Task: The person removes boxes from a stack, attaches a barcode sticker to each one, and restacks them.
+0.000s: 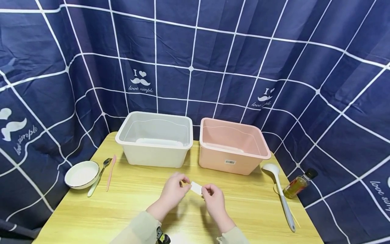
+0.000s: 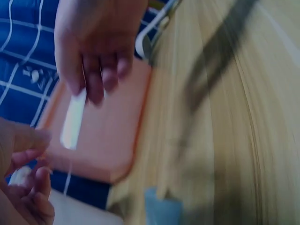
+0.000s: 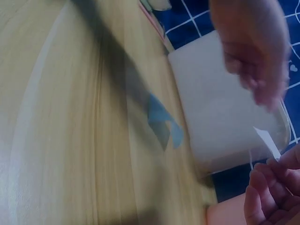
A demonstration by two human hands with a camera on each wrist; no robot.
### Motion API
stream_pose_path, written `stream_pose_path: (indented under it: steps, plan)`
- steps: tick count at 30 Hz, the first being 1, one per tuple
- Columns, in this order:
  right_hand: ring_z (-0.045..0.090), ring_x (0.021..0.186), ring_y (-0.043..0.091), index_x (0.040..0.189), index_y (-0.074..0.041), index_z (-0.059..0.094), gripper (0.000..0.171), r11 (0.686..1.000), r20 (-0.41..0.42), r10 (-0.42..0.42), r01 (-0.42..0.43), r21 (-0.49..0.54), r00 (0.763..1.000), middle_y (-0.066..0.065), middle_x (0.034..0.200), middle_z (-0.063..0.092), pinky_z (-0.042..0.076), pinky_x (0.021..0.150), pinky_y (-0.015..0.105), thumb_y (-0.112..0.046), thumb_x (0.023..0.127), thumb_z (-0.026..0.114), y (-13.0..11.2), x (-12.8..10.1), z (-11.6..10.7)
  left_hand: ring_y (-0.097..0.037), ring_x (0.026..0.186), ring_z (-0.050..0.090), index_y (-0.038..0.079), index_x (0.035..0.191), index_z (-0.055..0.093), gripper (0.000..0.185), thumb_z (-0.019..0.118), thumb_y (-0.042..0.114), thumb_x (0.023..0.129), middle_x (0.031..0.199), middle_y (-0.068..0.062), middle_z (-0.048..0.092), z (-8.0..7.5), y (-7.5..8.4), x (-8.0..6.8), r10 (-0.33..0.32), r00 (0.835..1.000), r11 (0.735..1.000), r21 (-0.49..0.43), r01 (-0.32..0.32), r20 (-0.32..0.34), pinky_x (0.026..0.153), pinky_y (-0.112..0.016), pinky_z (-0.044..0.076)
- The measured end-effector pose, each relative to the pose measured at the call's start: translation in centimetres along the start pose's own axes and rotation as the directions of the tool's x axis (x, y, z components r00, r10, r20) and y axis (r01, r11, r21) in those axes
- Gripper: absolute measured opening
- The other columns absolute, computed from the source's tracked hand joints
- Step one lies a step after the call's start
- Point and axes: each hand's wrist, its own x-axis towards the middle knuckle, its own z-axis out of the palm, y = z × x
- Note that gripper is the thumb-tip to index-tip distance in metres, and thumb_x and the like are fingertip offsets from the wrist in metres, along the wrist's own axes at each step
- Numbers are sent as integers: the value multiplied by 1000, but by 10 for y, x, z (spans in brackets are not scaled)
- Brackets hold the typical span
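In the head view both hands meet above the wooden table (image 1: 122,210), in front of two bins. A small flat white piece (image 1: 196,188) sits between them. My right hand (image 1: 208,191) pinches its right end; in the left wrist view its fingers (image 2: 93,82) grip the top of the piece (image 2: 73,119). My left hand (image 1: 184,183) has curled fingers at the other end. The wrist views are blurred and show a small gap there, so I cannot tell whether it touches. In the right wrist view the piece (image 3: 268,141) lies at my right fingertips (image 3: 276,173), below my left hand (image 3: 255,51).
A white bin (image 1: 153,145) and a pink bin (image 1: 234,154) stand empty at the back. On the left lie a white bowl (image 1: 81,174), a green fork (image 1: 99,176) and a pink knife (image 1: 110,173). On the right are a white ladle (image 1: 281,196) and an oil bottle (image 1: 298,183). Blue checked cloth surrounds the table.
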Motion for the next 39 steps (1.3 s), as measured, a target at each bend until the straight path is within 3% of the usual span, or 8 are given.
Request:
stream_pose_path:
  steps: [4,9,15,21,26,29,33,39]
  plan:
    - [60,66,21,87,5,65,8,999,14,-23,23,27,1000,9,72,62,49,57,24,1,92,61,-3,0,4,-10,74,51,17,80,65,17,81,11,79,86,8,54,6,12,-3,92,992,994,47,-96,81,64,-25,45]
    - [57,65,12,88,6,63,9,998,67,-39,36,55,997,5,72,62,50,59,25,1,94,59,-5,-1,8,-10,75,54,16,80,61,22,83,20,78,84,8,52,12,15,-7,118,986,974,179,-138,117,66,-27,48]
    - [58,66,11,89,5,63,8,997,104,-54,49,55,993,6,76,63,51,61,27,1,94,59,-5,-3,14,-15,77,58,16,79,60,22,82,21,79,81,7,52,14,12,-11,133,987,954,259,-152,88,64,-30,49]
    - [63,72,26,92,8,62,7,997,150,-68,61,54,986,12,80,65,54,62,34,2,95,59,-20,-7,17,-9,68,47,15,78,62,16,78,13,81,80,4,52,11,10,-15,144,989,953,266,-148,34,58,-27,43]
    - [63,74,25,97,7,63,14,992,194,-110,96,81,975,13,87,67,54,62,33,-5,99,55,-10,-3,22,-9,68,48,15,77,63,15,75,8,82,81,6,52,4,8,-14,142,990,956,261,-137,0,58,-27,43]
    - [63,78,28,101,7,62,16,989,190,-122,105,100,974,17,93,67,54,64,34,-7,101,53,-11,0,24,-11,72,51,17,77,63,16,75,9,83,84,7,55,-5,4,-11,116,993,971,212,-109,-21,61,-27,44]
    - [61,82,25,110,9,60,18,990,190,-100,78,119,977,20,98,65,54,66,32,-5,98,58,-14,5,25,-16,79,55,17,77,65,16,77,8,83,87,6,60,-18,-4,-7,27,999,1000,16,-27,-39,67,-30,45]
    - [62,76,19,118,13,50,34,976,236,-48,-5,216,971,19,92,66,55,65,32,3,90,66,-15,11,32,-17,78,54,10,81,68,11,78,7,81,86,0,63,-39,-21,-10,-83,996,972,-220,79,-10,68,-30,44]
